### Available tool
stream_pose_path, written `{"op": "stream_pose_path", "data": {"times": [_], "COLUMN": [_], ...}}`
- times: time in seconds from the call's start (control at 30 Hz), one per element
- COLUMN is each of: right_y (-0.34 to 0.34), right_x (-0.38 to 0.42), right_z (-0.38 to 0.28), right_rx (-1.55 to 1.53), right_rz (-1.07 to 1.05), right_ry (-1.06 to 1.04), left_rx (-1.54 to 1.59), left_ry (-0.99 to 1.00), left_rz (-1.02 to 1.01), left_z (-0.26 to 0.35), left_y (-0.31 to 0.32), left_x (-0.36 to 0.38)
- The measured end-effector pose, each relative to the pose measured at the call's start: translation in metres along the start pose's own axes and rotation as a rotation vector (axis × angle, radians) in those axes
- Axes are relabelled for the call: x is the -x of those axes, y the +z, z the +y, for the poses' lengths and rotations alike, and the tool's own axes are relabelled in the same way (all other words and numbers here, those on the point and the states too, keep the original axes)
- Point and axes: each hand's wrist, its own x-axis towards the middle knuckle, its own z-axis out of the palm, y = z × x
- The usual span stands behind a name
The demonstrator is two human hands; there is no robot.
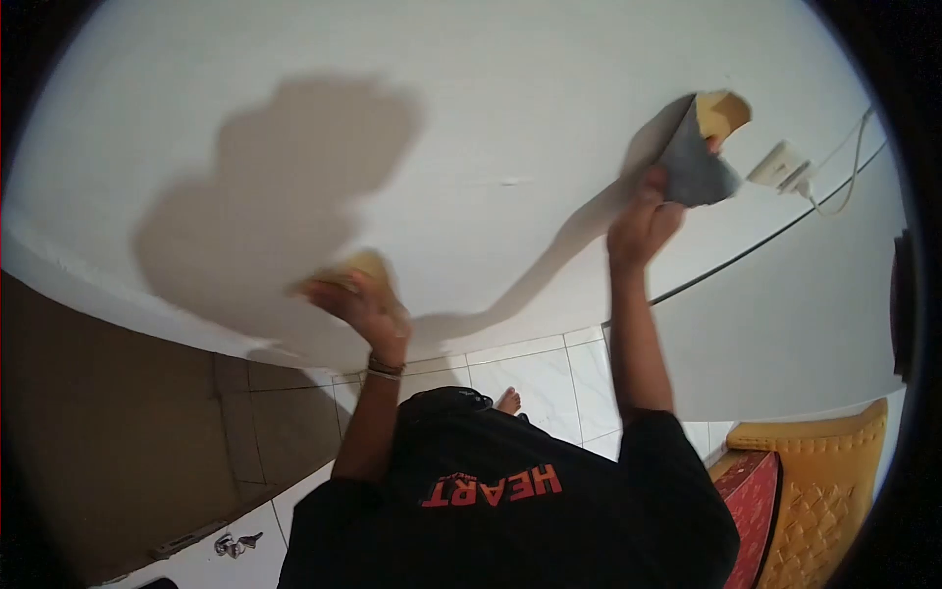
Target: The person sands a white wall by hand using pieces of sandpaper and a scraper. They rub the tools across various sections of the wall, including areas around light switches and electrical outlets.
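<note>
My right hand (643, 228) is raised to the white wall (491, 108) and pinches a bent piece of sandpaper (699, 169). One face of the sheet is grey, and its curled upper end shows a tan back. Lower on the left, my left hand (371, 312) is closed around a tan, folded piece of sandpaper (365, 263), smeared by motion. That hand is close to the wall, and a large shadow falls above it. A small mark (510, 182) shows on the wall between the two hands.
A wall socket (782, 165) with a plugged-in white cable (852, 191) is just right of my right hand. Below stands a grey-white panel (785, 324). A yellow tufted seat (824, 491) with a red cushion (748, 501) is lower right. White floor tiles (535, 378) lie below; a brown surface (108, 422) fills the left.
</note>
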Motion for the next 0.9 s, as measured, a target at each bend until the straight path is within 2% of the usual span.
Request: {"op": "stream_pose_path", "data": {"times": [0.03, 0.07, 0.1, 0.13, 0.17, 0.2, 0.23, 0.27, 0.33, 0.37, 0.4, 0.43, 0.47, 0.5, 0.53, 0.57, 0.6, 0.63, 0.67, 0.7, 0.73, 0.77, 0.8, 0.83, 0.87, 0.9], "right_y": [0.005, 0.013, 0.020, 0.012, 0.001, -0.009, -0.020, -0.030, -0.058, -0.067, -0.074, -0.075, -0.070, -0.061, -0.054, -0.059, -0.071, -0.077, -0.090, -0.105, -0.118, -0.129, -0.134, -0.137, -0.143, -0.141], "right_x": [0.021, 0.047, 0.089, 0.122, 0.130, 0.125, 0.113, 0.095, 0.041, 0.004, -0.018, -0.016, -0.011, -0.003, 0.034, 0.077, 0.097, 0.116, 0.117, 0.102, 0.081, 0.057, 0.032, -0.002, -0.026, -0.029], "right_z": [0.027, 0.056, 0.084, 0.084, 0.079, 0.081, 0.088, 0.088, 0.074, 0.065, 0.061, 0.065, 0.070, 0.076, 0.096, 0.126, 0.113, 0.136, 0.136, 0.135, 0.133, 0.125, 0.125, 0.103, 0.093, 0.100], "right_rx": [0.326, 0.653, 0.803, 0.844, 0.587, 0.583, 0.596, 0.610, 0.843, 0.733, 0.616, 0.611, 0.600, 0.588, 0.618, 0.829, 0.846, 0.671, 0.669, 0.725, 0.783, 0.885, 0.827, 0.667, 0.700, 0.647], "right_rz": [0.046, 0.094, -0.035, -0.558, -0.887, -0.883, -0.873, -0.861, -0.500, -0.228, 0.038, 0.035, 0.104, 0.174, 0.047, -0.298, -0.795, -0.784, -0.797, -0.785, -0.774, -0.651, -0.374, -0.196, -0.029, 0.024], "right_ry": [-0.161, -0.318, -0.520, -0.581, -0.546, -0.538, -0.584, -0.629, -0.709, -0.619, -0.520, -0.514, -0.465, -0.416, -0.552, -0.603, -0.428, -0.495, -0.474, -0.485, -0.502, -0.514, -0.580, -0.534, -0.444, -0.352], "left_rx": [0.003, 0.136, 0.270, 0.162, 0.215, 0.255, 0.253, 0.369, 0.598, 0.396, 0.261, 0.125, -0.134, 0.078, 0.073, 0.158, 0.246, 0.120, -0.121, 0.236, 0.680, 0.449, 0.220, 0.188, 0.157, 0.077], "left_ry": [0.005, -0.053, -0.108, -0.163, -0.191, -0.251, -0.243, -0.297, -0.411, -0.275, -0.223, -0.171, -0.067, -0.002, -0.001, -0.082, -0.167, -0.154, -0.074, -0.373, -0.482, -0.498, -0.506, -0.386, -0.258, -0.172], "left_rz": [-0.003, -0.048, -0.084, -0.010, 0.112, 0.047, 0.049, 0.149, 0.328, 0.240, 0.234, 0.231, -0.083, -0.030, -0.026, -0.001, 0.019, 0.120, 0.147, 0.076, 0.371, 0.231, 0.092, 0.174, 0.254, 0.103], "left_z": [0.013, 0.025, 0.034, 0.028, 0.034, -0.015, -0.012, -0.004, 0.017, 0.061, 0.087, 0.098, 0.091, 0.114, 0.115, 0.110, 0.106, 0.116, 0.026, 0.038, 0.098, 0.089, 0.077, 0.087, 0.107, 0.134], "left_y": [-0.003, -0.006, -0.003, -0.004, -0.010, 0.006, 0.012, 0.015, 0.011, 0.006, 0.016, 0.029, 0.040, 0.049, 0.050, 0.051, 0.052, 0.035, 0.063, 0.047, 0.032, 0.035, 0.043, 0.060, 0.078, 0.081], "left_x": [0.007, 0.013, 0.011, -0.010, -0.041, -0.030, -0.041, -0.059, -0.085, -0.080, -0.062, -0.036, 0.011, 0.024, 0.025, 0.020, 0.017, -0.017, 0.014, -0.015, -0.069, -0.059, -0.043, -0.021, -0.001, 0.022]}}
